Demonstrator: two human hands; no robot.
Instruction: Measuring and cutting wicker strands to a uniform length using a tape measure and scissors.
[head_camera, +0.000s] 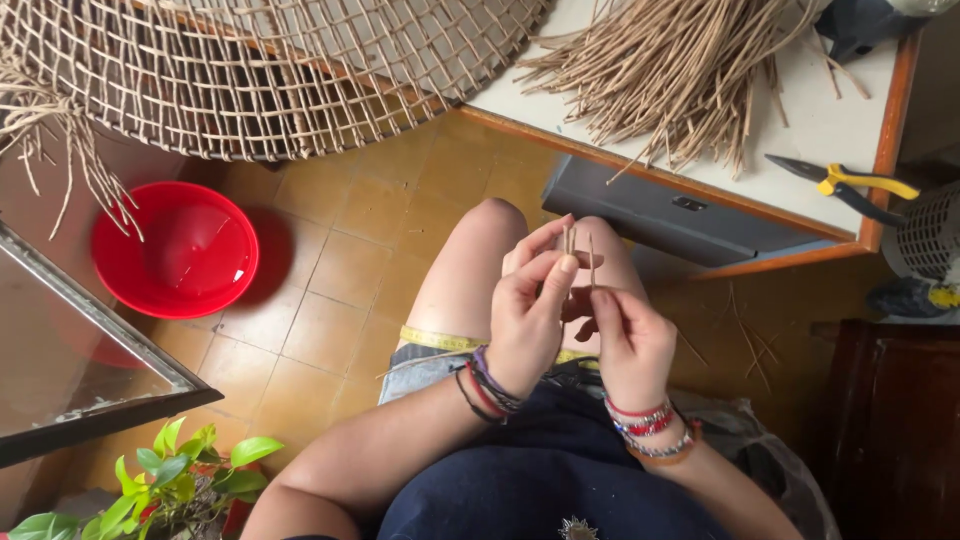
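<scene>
1. Thin straw strands (572, 245): pale tan, stiff, upright, short lengths held above the knees, centre of view.
2. Left hand (528, 318): fingers closed, thumb & forefinger pinched on the strands near their tops.
3. Right hand (630, 345): fingers curled together, thumb tip on a strand lower down, just beside the left hand.
4. Both wrists w/ beaded & cord bracelets.
5. Yellow tape measure (440, 340): flat, lies across the thighs, near the hands.
6. Far right: white worktop (830, 120) w/ orange wood edge, carrying a loose straw bundle (670, 70) & yellow-handled pliers (850, 185).
7. Far left: open-weave round mat (280, 70), lattice texture.
8. Left, on tiled floor: glossy red bowl (175, 250).
</scene>
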